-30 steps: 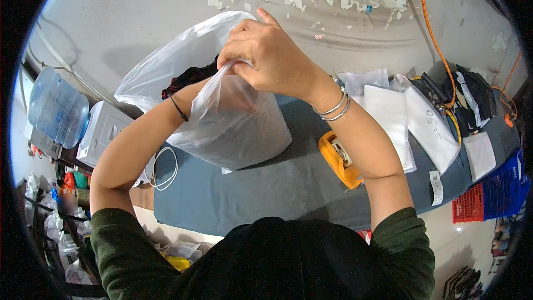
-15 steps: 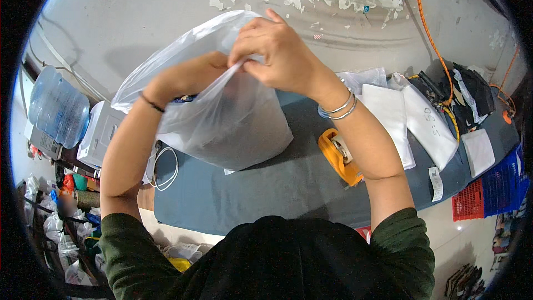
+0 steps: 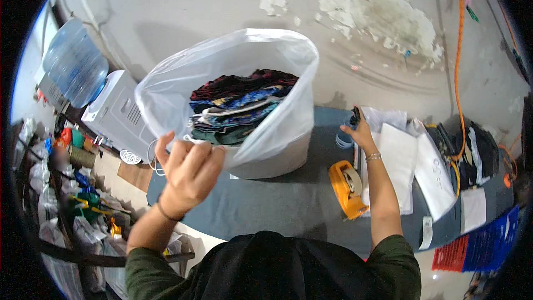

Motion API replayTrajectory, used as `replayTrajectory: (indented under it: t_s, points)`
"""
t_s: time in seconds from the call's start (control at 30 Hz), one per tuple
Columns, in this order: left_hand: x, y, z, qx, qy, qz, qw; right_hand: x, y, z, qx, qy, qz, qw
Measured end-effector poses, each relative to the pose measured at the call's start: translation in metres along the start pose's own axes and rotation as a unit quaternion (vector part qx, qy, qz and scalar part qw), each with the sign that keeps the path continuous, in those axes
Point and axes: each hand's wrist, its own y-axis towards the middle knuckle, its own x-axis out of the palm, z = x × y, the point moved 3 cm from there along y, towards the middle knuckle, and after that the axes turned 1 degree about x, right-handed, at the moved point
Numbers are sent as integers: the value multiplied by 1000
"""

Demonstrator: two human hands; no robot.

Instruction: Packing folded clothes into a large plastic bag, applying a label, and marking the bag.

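1. The left hand (image 3: 191, 175) is at the near rim of the white plastic bag (image 3: 277, 158), fingers bent toward the edge. Whether it pinches the plastic or merely rests against it, I cannot tell.
2. The right hand (image 3: 362, 135) reaches out over the table (image 3: 261, 208), thumb and fingers around a small dark object (image 3: 355, 115), with a round blue item (image 3: 343, 140) just below the thumb. How firmly the fingers have closed is too small to make out.
3. The bag stands upright on the table, left of centre and in front of the person, its mouth gaping upward. The folded clothes (image 3: 241, 105) inside probably weigh down its base and keep it standing.
4. Those clothes lie layered, dark and patterned, with their folds lined up, presumably so that they pack compactly.
5. Just beside the right forearm sits an orange tape dispenser (image 3: 340, 193), its pale roll (image 3: 352, 180) in place; that spot seems chosen for easy reach.
6. Flat white packets (image 3: 397, 153) lie farther right, next to a dark bundle (image 3: 477, 158), perhaps to leave the middle free for the bulky bag.
7. Beyond the table's right end are a red basket (image 3: 449, 253) and a blue basket (image 3: 494, 239); at the left, a water bottle (image 3: 78, 66) tops a white appliance (image 3: 118, 108).
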Motion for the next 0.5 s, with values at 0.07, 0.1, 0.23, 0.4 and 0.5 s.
replayTrajectory:
  t_s: [0.07,0.1,0.23,0.4,0.5]
  points:
    - [12,-29,9,-48,24,83,995,8,3,1,-17,4,3,1000]
    - [19,-42,14,-73,20,129,989,10,3,0,-39,33,45,998]
    - [42,-51,27,-124,-11,184,975,-13,5,2,40,10,110,993]
    - [57,-65,22,-98,-39,207,973,-68,20,-166,-45,404,97,909]
    - [61,-67,22,-96,-46,212,972,-85,2,-312,-98,341,-86,931]
